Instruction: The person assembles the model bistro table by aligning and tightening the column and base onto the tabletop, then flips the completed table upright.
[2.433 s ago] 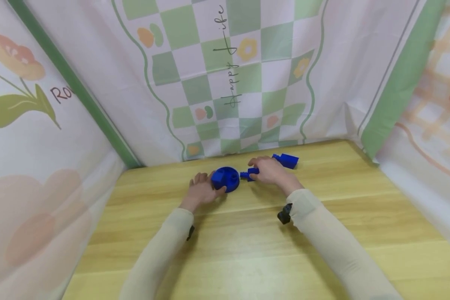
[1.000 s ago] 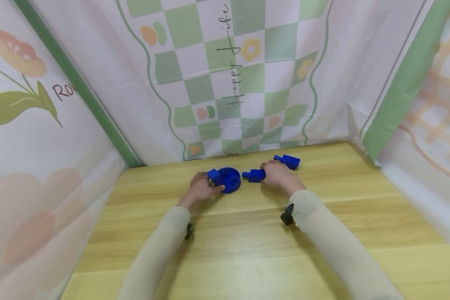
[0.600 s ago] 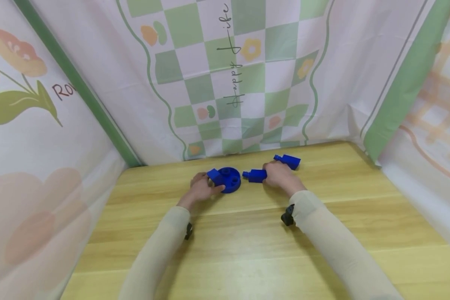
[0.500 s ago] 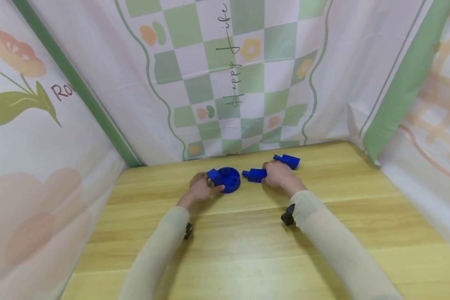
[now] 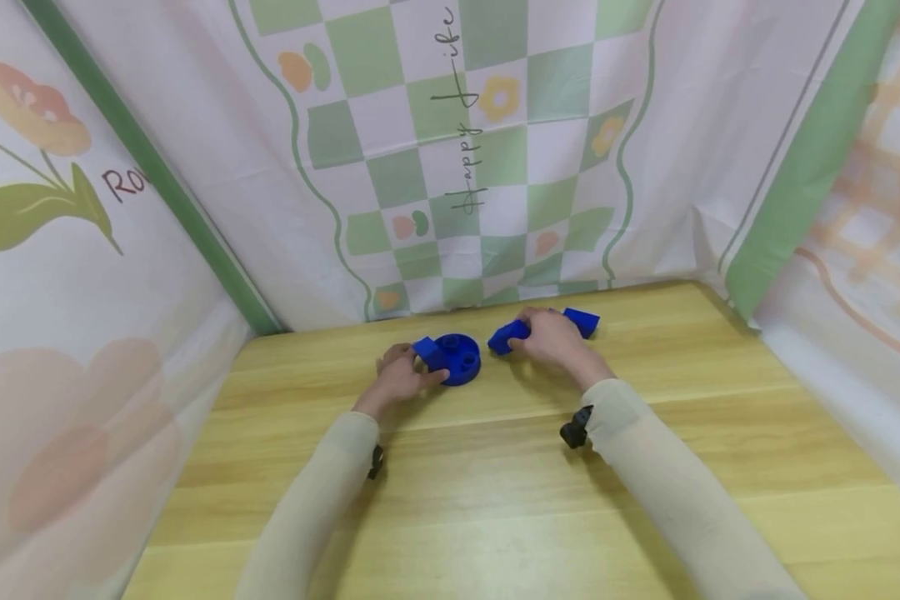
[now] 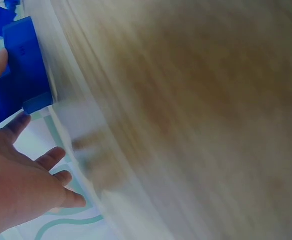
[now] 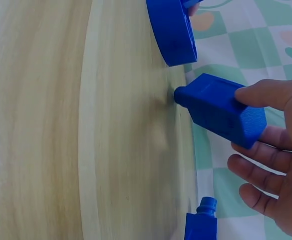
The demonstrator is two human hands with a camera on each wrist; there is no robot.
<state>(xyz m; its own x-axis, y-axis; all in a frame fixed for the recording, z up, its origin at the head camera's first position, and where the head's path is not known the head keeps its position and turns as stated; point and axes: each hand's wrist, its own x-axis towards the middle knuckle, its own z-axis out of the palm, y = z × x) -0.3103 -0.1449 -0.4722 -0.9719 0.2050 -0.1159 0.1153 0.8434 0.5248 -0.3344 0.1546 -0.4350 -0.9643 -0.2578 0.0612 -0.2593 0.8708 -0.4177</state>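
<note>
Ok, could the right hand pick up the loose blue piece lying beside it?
Probably not yet: the right hand pinches another blue piece, though the loose piece lies close by, seemingly unobstructed otherwise.

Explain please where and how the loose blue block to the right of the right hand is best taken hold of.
Probably grip the loose block by its wide body, from above or the right, pinching its flat sides. It lies down, its ringed neck pointing towards the round base; the right hand, holding a second block, covers part of that end in the head view.
</note>
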